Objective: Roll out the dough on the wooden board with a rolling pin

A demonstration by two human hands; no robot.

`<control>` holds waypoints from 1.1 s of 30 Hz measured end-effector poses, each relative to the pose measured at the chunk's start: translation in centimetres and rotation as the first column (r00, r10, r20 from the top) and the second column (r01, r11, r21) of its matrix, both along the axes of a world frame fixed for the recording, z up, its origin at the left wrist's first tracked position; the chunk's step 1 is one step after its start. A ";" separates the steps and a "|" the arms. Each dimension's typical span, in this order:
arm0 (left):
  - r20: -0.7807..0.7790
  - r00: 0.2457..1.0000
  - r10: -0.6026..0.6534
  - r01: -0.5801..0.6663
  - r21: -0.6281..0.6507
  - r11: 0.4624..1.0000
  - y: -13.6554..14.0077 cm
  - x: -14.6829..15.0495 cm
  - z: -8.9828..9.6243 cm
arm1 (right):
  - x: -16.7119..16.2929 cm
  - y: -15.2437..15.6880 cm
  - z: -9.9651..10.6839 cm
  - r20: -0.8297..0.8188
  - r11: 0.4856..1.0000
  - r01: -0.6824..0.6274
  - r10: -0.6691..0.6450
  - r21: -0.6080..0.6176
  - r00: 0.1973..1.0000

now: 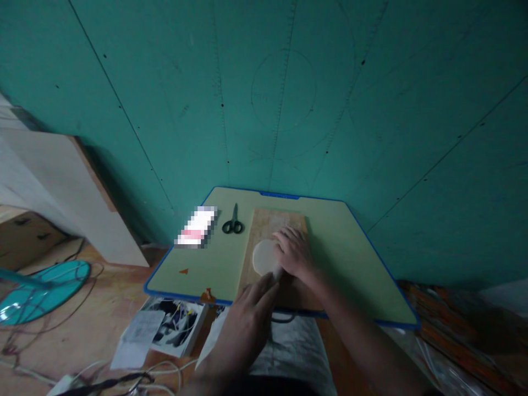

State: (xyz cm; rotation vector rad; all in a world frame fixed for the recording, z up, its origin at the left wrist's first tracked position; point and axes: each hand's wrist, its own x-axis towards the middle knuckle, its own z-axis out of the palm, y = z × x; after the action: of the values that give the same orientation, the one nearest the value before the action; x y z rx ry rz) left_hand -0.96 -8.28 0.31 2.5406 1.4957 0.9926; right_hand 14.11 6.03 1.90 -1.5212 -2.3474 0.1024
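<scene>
A flat, round, off-white disc (264, 257), which looks like rolled dough, lies on a wooden board (275, 219). My right hand (293, 254) is at the disc's right edge, its fingers bent and close together. At the near edge is my left hand (256, 308), fingers together and pointing toward the disc. A pale, blurred patch shows between the two hands, and what lies under the fingers is hidden. Black-handled scissors (233, 223) rest left of the board, blades pointing away from me.
The board sits on a pale green table (346, 253) with a blue rim, against a green wall (173, 99). A blurred-out phone-like object (197, 226) lies at the left. Below stands a white box (193, 330) of cables; more cables and a turquoise round base (61, 283) are on the floor.
</scene>
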 end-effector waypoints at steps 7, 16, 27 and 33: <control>-0.043 0.999 -0.013 0.018 0.122 0.992 0.5 -1.0 -2.1 | -0.3 -0.5 0.4 0.044 0.998 -0.016 0.018 -0.053 0.999; 0.012 1.000 0.014 -0.014 0.051 0.999 1.2 -3.8 -1.4 | -4.9 2.5 1.3 -0.006 0.987 -0.014 0.013 -0.160 1.000; 0.128 0.986 0.107 -0.115 0.056 0.992 1.6 -5.5 -1.8 | -8.9 5.0 1.6 0.041 0.992 -0.031 0.036 -0.120 0.999; 0.166 0.975 0.149 -0.159 0.044 0.986 1.8 -6.1 -1.5 | -10.6 5.8 1.8 0.038 0.996 -0.054 0.057 -0.075 0.998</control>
State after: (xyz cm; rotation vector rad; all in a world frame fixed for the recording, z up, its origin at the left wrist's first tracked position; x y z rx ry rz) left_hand -7.05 -6.44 -1.19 2.3410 1.6596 1.2463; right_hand 3.49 11.79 3.73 -1.5056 -2.4436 0.1758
